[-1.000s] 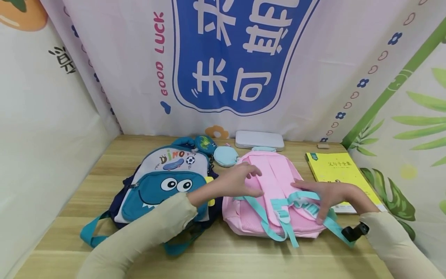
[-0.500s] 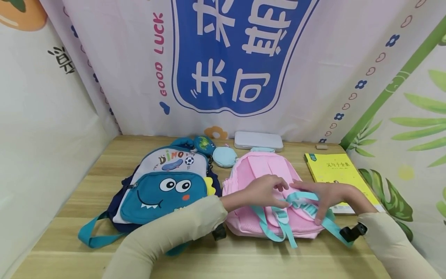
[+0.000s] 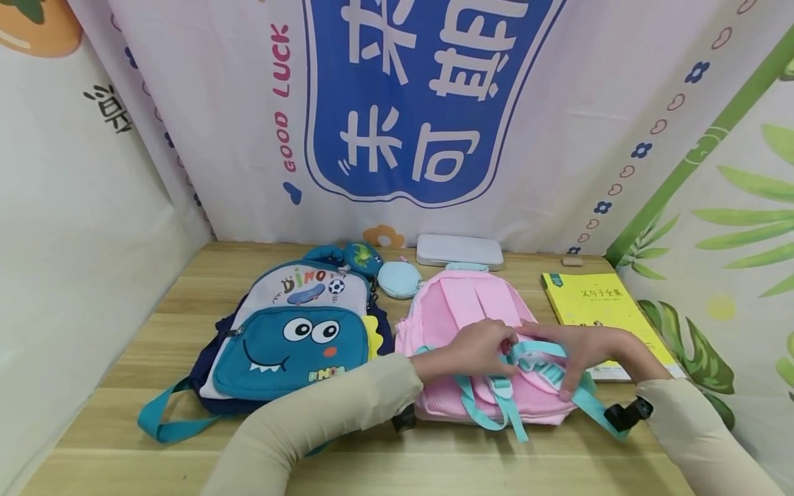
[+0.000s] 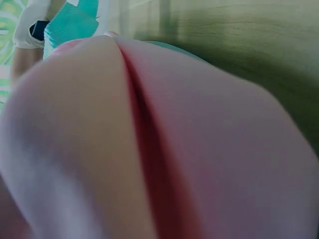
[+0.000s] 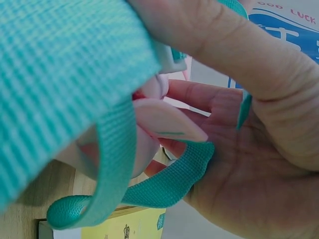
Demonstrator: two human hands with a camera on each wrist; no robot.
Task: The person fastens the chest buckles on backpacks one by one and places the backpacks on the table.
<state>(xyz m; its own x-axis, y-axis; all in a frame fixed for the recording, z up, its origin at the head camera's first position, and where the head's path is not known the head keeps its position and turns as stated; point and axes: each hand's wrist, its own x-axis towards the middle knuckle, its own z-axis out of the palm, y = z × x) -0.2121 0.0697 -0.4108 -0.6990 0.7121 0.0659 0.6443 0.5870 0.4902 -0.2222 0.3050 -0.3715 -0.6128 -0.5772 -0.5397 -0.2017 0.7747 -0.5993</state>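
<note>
A pink backpack (image 3: 434, 324) lies on the wooden table with its shoulder straps up. My left hand (image 3: 474, 351) is over its middle, fingers and thumb curled at a bunched teal strap (image 3: 538, 346). The left wrist view is blurred and mostly filled by the hand. My right hand (image 3: 579, 344) holds the backpack's right shoulder strap from the right side. In the right wrist view its thumb and fingers are around the pink strap end, with teal webbing (image 5: 117, 159) looping below. Loose teal strap ends (image 3: 490, 413) hang over the backpack's front edge.
To the left lies a blue dinosaur backpack (image 3: 298, 351). A round light-blue pouch (image 3: 399, 279) and a white case (image 3: 459, 250) are at the back. A yellow book (image 3: 595, 296) lies on the right, with a small eraser-like block (image 3: 572, 262) behind it.
My left hand has moved right and down across the pink backpack to the teal strap, and its fingers have closed in. My right hand has stayed at its strap.
</note>
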